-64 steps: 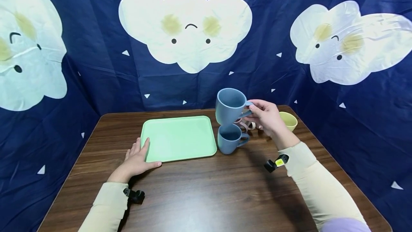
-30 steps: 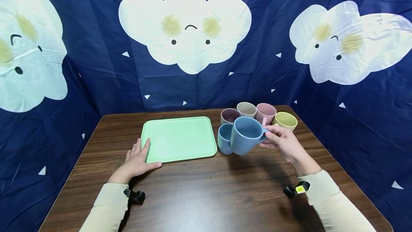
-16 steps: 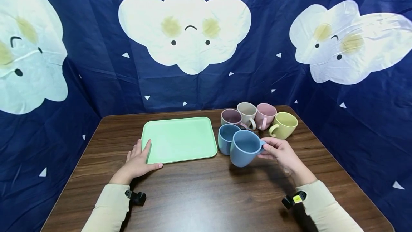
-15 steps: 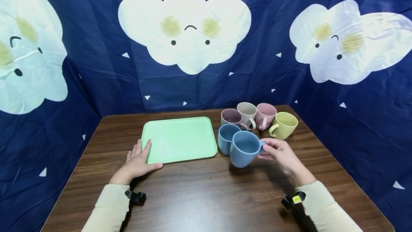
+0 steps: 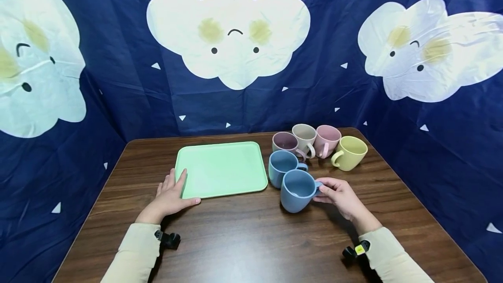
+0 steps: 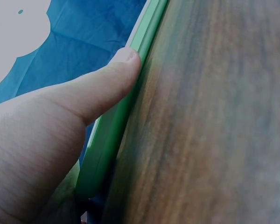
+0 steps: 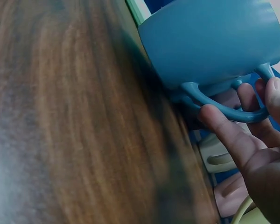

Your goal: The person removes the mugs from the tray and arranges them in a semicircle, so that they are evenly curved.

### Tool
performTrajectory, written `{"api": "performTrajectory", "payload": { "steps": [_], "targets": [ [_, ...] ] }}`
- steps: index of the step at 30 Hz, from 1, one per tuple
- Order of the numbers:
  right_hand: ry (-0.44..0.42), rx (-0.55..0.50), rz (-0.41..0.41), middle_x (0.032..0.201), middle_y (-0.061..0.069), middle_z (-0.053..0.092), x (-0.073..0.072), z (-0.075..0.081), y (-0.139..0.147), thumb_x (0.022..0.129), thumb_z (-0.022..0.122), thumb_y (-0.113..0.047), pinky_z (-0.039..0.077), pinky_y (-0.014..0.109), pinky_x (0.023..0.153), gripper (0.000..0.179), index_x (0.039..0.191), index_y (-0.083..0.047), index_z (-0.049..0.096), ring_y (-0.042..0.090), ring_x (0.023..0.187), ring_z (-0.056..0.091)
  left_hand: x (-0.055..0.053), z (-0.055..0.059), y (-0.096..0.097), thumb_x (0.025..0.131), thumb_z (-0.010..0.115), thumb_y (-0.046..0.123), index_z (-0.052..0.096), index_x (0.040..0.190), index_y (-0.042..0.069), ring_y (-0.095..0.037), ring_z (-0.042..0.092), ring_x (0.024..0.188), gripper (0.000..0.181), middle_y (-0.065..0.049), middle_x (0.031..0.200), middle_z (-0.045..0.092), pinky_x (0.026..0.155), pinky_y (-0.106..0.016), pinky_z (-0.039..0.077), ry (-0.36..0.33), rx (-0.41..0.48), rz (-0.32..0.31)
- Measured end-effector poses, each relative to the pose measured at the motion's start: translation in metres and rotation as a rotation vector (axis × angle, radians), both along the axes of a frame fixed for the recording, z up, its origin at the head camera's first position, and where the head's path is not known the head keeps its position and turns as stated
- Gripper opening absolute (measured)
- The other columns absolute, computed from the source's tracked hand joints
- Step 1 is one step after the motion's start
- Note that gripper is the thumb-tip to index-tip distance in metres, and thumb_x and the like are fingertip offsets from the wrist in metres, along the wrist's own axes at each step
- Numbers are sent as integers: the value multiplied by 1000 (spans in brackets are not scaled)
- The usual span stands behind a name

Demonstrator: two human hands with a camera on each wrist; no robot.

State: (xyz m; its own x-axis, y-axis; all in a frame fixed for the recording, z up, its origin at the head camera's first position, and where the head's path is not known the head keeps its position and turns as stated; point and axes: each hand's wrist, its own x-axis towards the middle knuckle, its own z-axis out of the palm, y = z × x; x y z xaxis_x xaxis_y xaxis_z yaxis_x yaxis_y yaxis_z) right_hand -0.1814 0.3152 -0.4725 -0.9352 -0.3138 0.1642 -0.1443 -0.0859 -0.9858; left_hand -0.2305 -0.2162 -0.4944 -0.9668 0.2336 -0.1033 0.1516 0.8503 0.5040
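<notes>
A blue mug (image 5: 297, 191) stands upright at the table surface, just in front of a second blue mug (image 5: 282, 167). My right hand (image 5: 341, 198) pinches the front mug's handle (image 7: 228, 112) between thumb and fingers, from its right side. In the right wrist view the fingers are curled round that handle. Over on the left, my left hand (image 5: 170, 196) rests with spread, straight fingers at the near left corner of a light green tray (image 5: 222, 169). The left wrist view has the thumb (image 6: 123, 63) lying against the tray's rim (image 6: 107, 140).
Behind the blue mugs stand a purple mug (image 5: 285, 141), a beige mug (image 5: 304, 136), a pink mug (image 5: 328, 139) and a yellow mug (image 5: 349, 154). All are on the brown wooden table (image 5: 243, 239). A dark blue cloth (image 5: 243, 108) with clouds hangs around the table's far sides.
My right hand has brought the blue mug down from above the other blue mug, toward me, to the table in front of it. The left hand has stayed at the tray.
</notes>
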Motion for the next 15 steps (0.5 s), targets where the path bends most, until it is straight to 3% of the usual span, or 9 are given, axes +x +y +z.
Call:
{"api": "performTrajectory", "payload": {
  "steps": [4, 9, 15],
  "targets": [
    [-3, 15, -12, 106, 2, 74, 1, -3, 0, 103, 55, -3, 60, 41, 81, 20, 117, -4, 70, 17, 93, 73, -1, 1, 1, 82, 70, 69, 4, 162, 4, -59, -9, 146, 123, -36, 160, -17, 113, -74, -3, -4, -5, -4],
    [-5, 29, -17, 106, 3, 74, 1, -7, 1, 103, 54, -2, 60, 42, 81, 22, 120, 8, 65, 17, 94, 72, -2, -1, 1, 82, 70, 69, 4, 162, 4, -59, -9, 146, 123, -36, 160, -17, 112, -74, -3, -11, -7, -3],
    [-21, 52, -58, 107, 2, 73, 0, -9, -1, 103, 56, -3, 59, 43, 81, 25, 123, 11, 61, 17, 94, 73, 0, 1, 0, 82, 70, 69, 4, 162, 4, -59, -9, 146, 123, -37, 160, -17, 112, -74, -2, -11, -9, -5]
  ]
}}
